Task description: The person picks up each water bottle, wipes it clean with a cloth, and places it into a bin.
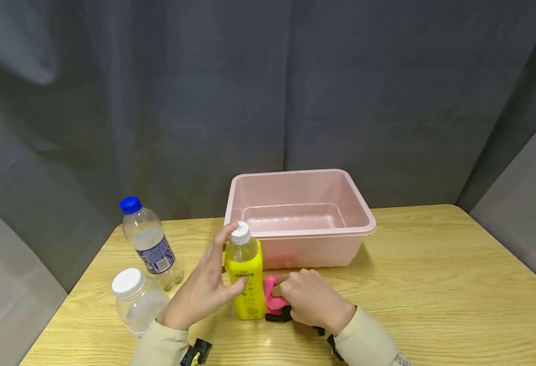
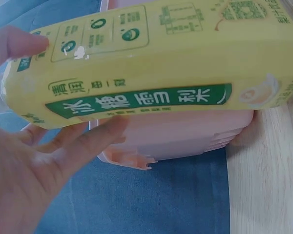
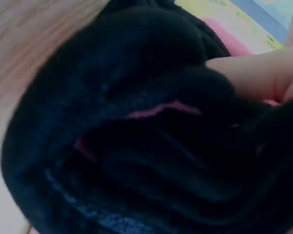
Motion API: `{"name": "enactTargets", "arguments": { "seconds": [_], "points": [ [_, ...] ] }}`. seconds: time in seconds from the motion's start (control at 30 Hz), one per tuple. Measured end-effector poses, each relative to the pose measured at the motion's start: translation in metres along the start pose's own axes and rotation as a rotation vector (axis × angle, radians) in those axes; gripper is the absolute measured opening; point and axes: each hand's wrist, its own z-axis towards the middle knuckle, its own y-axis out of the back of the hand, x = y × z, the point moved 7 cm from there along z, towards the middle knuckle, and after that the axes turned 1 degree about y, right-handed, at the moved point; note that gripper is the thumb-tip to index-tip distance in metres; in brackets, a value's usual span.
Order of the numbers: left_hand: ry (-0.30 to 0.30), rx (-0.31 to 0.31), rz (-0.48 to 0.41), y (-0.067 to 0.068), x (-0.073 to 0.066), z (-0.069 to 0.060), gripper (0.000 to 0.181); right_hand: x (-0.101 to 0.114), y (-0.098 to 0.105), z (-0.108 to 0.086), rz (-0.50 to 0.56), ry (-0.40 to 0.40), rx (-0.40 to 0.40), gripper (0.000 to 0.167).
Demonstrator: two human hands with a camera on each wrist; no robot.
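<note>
A bottle with a yellow label and white cap (image 1: 245,272) stands upright on the table. My left hand (image 1: 206,287) holds it from the left, thumb across the front of the label and a finger up by the cap. In the left wrist view the yellow bottle (image 2: 161,63) fills the upper part, and the thumb (image 2: 27,44) lies on its label near the neck. My right hand (image 1: 311,297) grips a bunched pink and black cloth (image 1: 274,295) against the bottle's lower right side. Up close, the cloth's dark folds (image 3: 136,97) hide much of the right hand.
A pink plastic tub (image 1: 311,249) sits just behind the bottle. To the left are a clear bottle with a blue cap (image 1: 151,241) and a clear jar with a white lid (image 1: 142,305). A dark curtain (image 1: 195,101) hangs behind the wooden table (image 1: 442,284).
</note>
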Motion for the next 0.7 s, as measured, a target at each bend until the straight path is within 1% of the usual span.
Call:
{"name": "enactTargets", "arguments": {
  "seconds": [0.1,0.17,0.23,0.33,0.4,0.47,0.6,0.7],
  "points": [
    [0.013,0.006,-0.014,-0.002,0.001,0.000,0.098,-0.003,0.001,-0.001,0.052,-0.019,0.024,0.033],
    [0.018,0.008,-0.023,-0.002,0.001,0.000,0.099,-0.005,0.005,-0.001,0.084,-0.029,0.028,0.035],
    [0.025,0.006,-0.029,-0.002,0.001,0.000,0.099,-0.006,0.012,-0.001,0.130,-0.034,0.013,0.037],
    [0.033,0.003,-0.031,-0.002,0.002,0.000,0.099,-0.009,0.028,-0.001,0.196,-0.050,-0.046,0.041],
    [0.041,0.004,-0.031,-0.002,0.002,0.001,0.099,-0.010,0.040,-0.002,0.224,-0.058,-0.115,0.044],
    [0.046,0.005,-0.033,-0.002,0.002,0.001,0.099,-0.011,0.055,-0.004,0.225,-0.062,-0.208,0.047],
    [0.042,0.003,-0.041,-0.002,0.003,0.001,0.098,-0.010,0.081,-0.011,0.230,-0.049,-0.444,0.057],
    [0.028,-0.001,-0.044,-0.002,0.003,0.001,0.098,-0.007,0.093,-0.015,0.243,-0.006,-0.593,0.061]
  ]
}}
